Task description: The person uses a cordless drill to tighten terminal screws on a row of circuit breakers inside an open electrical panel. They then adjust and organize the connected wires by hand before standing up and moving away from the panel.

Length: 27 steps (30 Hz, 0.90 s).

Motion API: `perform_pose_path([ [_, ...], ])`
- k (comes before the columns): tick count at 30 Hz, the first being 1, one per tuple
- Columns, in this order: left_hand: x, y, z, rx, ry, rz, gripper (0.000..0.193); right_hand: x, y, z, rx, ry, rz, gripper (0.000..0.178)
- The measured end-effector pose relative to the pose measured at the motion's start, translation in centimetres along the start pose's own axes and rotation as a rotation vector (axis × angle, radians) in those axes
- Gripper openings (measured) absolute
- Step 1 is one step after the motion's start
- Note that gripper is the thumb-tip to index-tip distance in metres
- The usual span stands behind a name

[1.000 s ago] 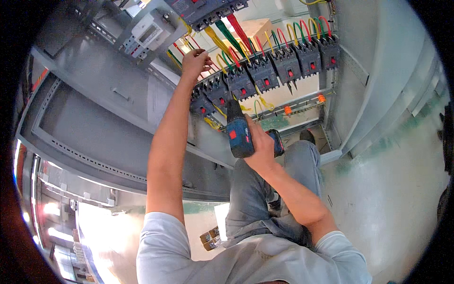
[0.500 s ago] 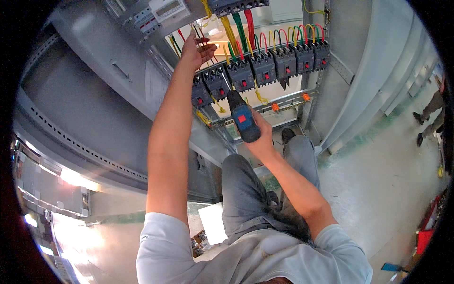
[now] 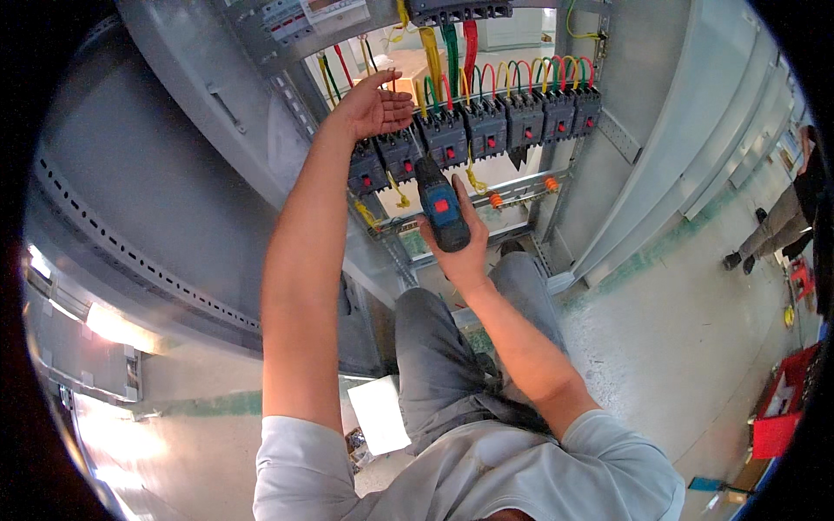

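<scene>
My right hand (image 3: 466,260) grips a black and blue power screwdriver (image 3: 441,207) from below. Its long bit points up at the top terminals of a dark grey circuit breaker (image 3: 400,158), second from the left in the row; whether the tip sits in a screw cannot be made out, as my left hand is close in front. My left hand (image 3: 375,111) is open, palm showing and fingers loosely bent, above the leftmost breaker (image 3: 365,169). Thin red and green wires (image 3: 341,65) run behind that hand. Breakers further right carry yellow, green and red looped wires (image 3: 543,74).
A grey cabinet frame surrounds the breakers, with a large grey door panel (image 3: 156,148) on the left. Below the row runs a metal rail (image 3: 521,191) with orange insulators (image 3: 495,201). A white sheet (image 3: 379,415) lies by my legs. Another person (image 3: 777,221) stands far right, near a red bin (image 3: 782,408).
My left hand has moved right and down toward the breaker tops, turning its palm more into view. The screwdriver stays at the same breaker, now held more upright.
</scene>
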<state>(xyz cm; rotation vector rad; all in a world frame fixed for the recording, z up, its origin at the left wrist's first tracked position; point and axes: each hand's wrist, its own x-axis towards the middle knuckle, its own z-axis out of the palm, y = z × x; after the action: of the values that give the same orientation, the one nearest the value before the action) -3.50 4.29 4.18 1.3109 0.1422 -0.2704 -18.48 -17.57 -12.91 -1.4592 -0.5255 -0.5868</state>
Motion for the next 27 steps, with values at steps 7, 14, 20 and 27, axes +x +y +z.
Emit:
perform_pose_path([
  [7,0.3,-1.9,-0.3,0.023,-0.09,0.183,0.02,-0.1,0.3,-0.3,0.016,-0.037,0.024,0.073],
  [14,0.2,-4.4,-0.1,0.011,0.031,0.273,0.018,-0.4,0.6,-0.9,-0.002,-0.079,0.079,0.076],
  [20,-0.2,-2.7,1.4,-0.233,-0.086,0.133,0.02,-0.9,1.6,-0.6,0.075,-0.045,0.059,0.082],
  [27,-1.4,-2.5,0.6,-0.107,-0.186,0.146,0.016,-0.4,1.5,-1.4,0.063,-0.078,0.055,0.083],
])
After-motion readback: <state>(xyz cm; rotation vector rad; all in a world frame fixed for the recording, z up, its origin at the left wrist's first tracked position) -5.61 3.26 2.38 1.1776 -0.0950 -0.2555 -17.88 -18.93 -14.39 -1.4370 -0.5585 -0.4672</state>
